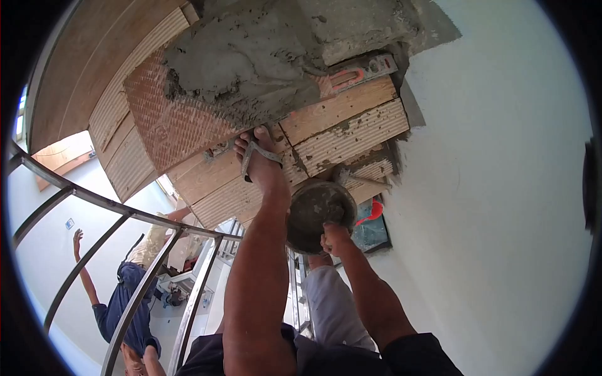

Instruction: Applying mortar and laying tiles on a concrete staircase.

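My right hand (pixel 335 239) grips the rim of a round metal pan (pixel 313 213) smeared with grey mortar and holds it just below a step of ribbed bricks and wooden planks (pixel 351 125). My bare leg stretches forward, and its foot in a flip-flop (pixel 258 156) rests on the planks. A thick patch of wet mortar (pixel 251 62) covers the bricks beyond the foot. My left hand is out of sight.
A grey and orange spirit level (pixel 354 74) lies by the mortar. A trowel (pixel 364 178) rests near the pan. A curved metal railing (pixel 125 216) runs on the left. Below it stands another person in blue (pixel 125 301) with an arm raised. A white wall (pixel 501 188) fills the right.
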The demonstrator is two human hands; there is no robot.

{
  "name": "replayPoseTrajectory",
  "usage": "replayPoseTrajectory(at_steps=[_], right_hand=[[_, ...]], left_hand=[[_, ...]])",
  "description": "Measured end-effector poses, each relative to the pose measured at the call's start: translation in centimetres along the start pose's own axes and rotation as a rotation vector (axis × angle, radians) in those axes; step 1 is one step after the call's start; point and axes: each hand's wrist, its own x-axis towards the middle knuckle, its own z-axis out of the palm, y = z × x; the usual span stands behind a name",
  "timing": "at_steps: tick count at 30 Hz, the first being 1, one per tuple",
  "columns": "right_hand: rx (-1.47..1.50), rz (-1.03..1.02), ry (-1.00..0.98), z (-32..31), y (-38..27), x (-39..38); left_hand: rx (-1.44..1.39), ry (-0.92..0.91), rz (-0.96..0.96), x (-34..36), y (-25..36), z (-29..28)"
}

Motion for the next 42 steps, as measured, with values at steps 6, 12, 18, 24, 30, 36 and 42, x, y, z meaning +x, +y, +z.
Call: replayPoseTrajectory(at_steps=[6, 12, 18, 24, 30, 36, 42], right_hand=[[-0.831, -0.501, 0.198, 2.0, 2.5, 2.1], [-1.148, -0.450, 0.353, 3.2, 4.5, -1.4], [-1.337, -0.368, 0.308, 3.0, 5.4, -5.9], [-1.552, -0.502, 0.402, -0.5, 4.3, -5.6], [-1.376, -0.737, 0.326, -3.0, 7.6, -6.7], [-0.128, -0.036, -0.189, -1.0, 6.4, -4.4], [0.114, 0.082, -0.187, -0.4, 7.0, -0.6]], left_hand=[[-0.031, -0.006, -0.014, -0.4, 0.4, -0.3], [-0.025, 0.011, 0.000, -0.3, -0.3, 0.4], [-0.065, -0.027, -0.012, 0.1, -0.8, 0.7], [0.001, 0.008, 0.012, -0.2, -0.2, 0.3], [0.066, -0.006, 0.002, 0.1, -0.2, 0.2], [0.043, 0.020, 0.012, -0.1, -0.2, 0.4], [0.076, 0.017, 0.012, 0.0, -0.1, 0.3]])
